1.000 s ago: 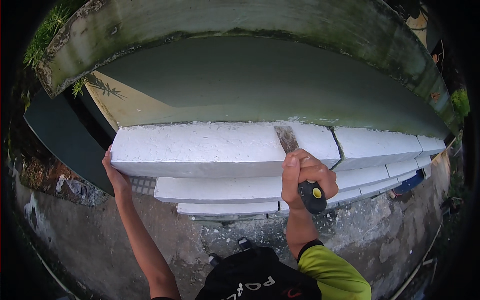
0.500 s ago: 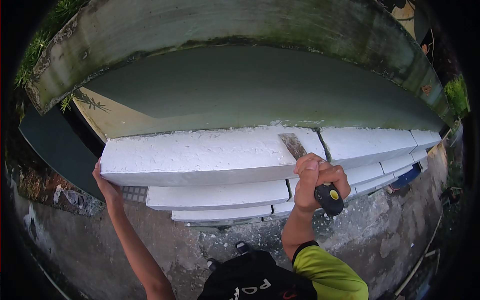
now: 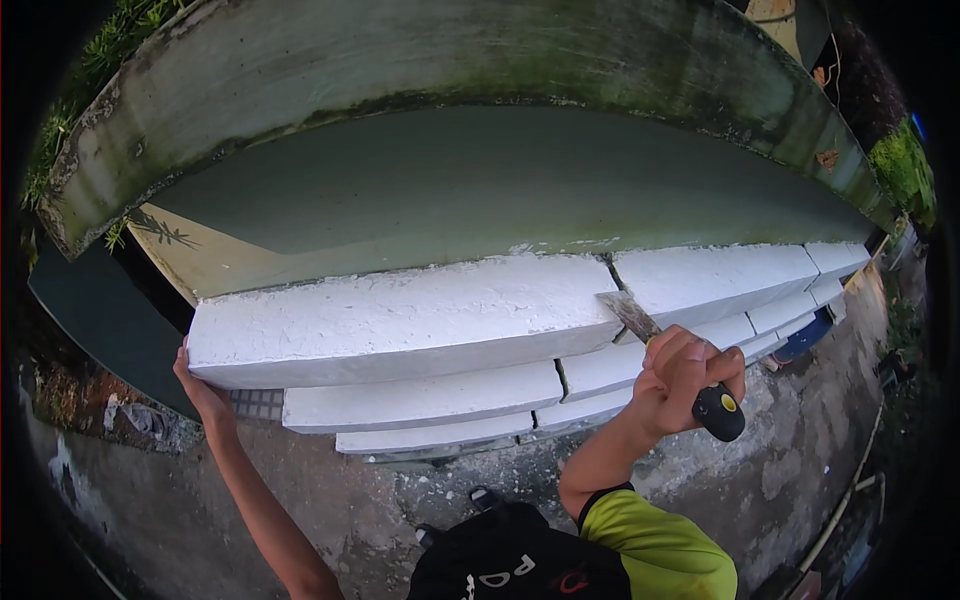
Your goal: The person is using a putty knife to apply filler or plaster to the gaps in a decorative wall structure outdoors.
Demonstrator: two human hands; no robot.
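From my remote seat, I am seeing the main risk at the scraper (image 3: 632, 314): its blade is lying over the right end of the long white block (image 3: 400, 312), by the dark joint (image 3: 609, 268), so a corner could be catching there and chipping the edge if the angle is too steep. I cannot tell whether the blade is touching. My right hand (image 3: 690, 372) is gripping the handle, fingers wrapped fully round it. My left hand (image 3: 203, 388) is bracing the block's left end, its fingers partly hidden, so I cannot tell how far they are curling under; if the block is loose, a sideways push could be shifting it.

The block is sitting in the top row, against the green wall (image 3: 520, 190), with lower white blocks (image 3: 425, 397) showing beneath. Its top is looking chalky, scuffed and finely pitted, while its front is appearing smoother and greyer.
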